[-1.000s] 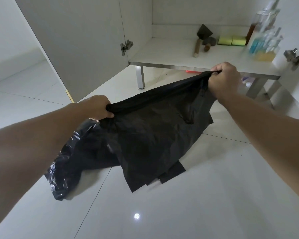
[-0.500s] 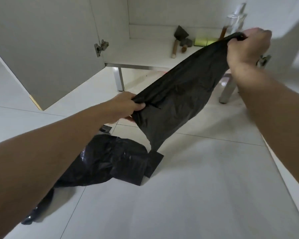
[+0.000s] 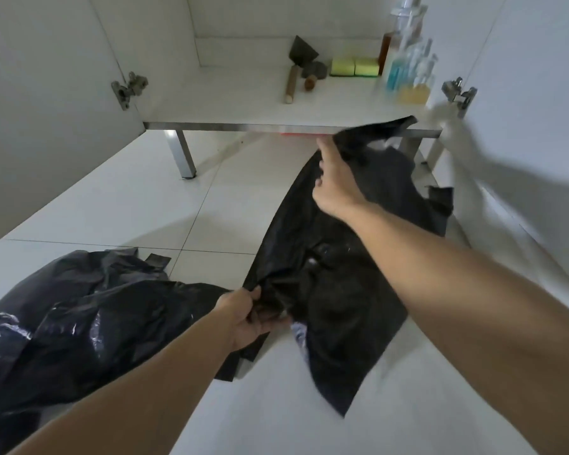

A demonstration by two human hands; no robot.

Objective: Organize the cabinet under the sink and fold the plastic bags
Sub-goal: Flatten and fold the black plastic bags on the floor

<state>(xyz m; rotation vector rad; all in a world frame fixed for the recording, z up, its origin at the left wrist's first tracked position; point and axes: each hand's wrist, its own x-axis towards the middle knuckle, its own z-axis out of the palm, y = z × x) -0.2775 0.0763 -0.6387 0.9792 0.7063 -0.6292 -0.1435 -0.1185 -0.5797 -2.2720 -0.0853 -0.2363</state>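
A black plastic bag (image 3: 335, 290) lies stretched on the white tiled floor, running from near me toward the open cabinet (image 3: 243, 103). My left hand (image 3: 247, 318) pinches the bag's near end. My right hand (image 3: 334, 185) rests on the bag's far part with fingers extended, gripping the far end just below the cabinet shelf edge. A second, crumpled black bag (image 3: 66, 323) lies on the floor at the left, under my left forearm.
The cabinet shelf holds a wooden-handled scraper (image 3: 298, 65), a brush (image 3: 312, 77), two yellow-green sponges (image 3: 353, 67) and several bottles (image 3: 408, 67) at the right. Both cabinet doors (image 3: 46, 110) stand open. A metal leg (image 3: 183, 152) supports the shelf.
The bag, held up in the air between both hands before, has come down onto the floor. My right hand dropped from high at the right to the bag's far end.
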